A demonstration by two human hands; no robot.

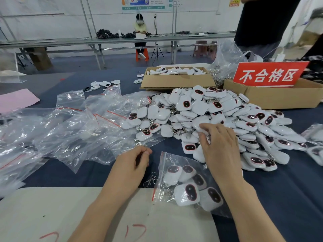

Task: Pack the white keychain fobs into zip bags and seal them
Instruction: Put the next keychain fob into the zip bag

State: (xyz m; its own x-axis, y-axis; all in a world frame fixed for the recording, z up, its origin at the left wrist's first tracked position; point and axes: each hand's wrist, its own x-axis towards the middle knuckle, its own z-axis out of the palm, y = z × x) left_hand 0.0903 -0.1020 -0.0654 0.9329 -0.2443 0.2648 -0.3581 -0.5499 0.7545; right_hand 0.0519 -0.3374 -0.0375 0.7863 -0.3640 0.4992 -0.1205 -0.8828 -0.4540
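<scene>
Scores of white keychain fobs (218,109) lay heaped on the desk (279,198) at one o'clock. There the right grip (216,145) pinched one fob (199,127) at the heap's near edge. At nine o'clock of a filled zip bag (188,182) the left grip (134,161) sat curled; whether it held anything was unclear.

The right hand (219,147) hid part of the fob pile (197,107), so its grip could not be told. The standing person (262,23) was cut off by the top edge, and the words on the wall poster (146,3) were too small to read.
</scene>
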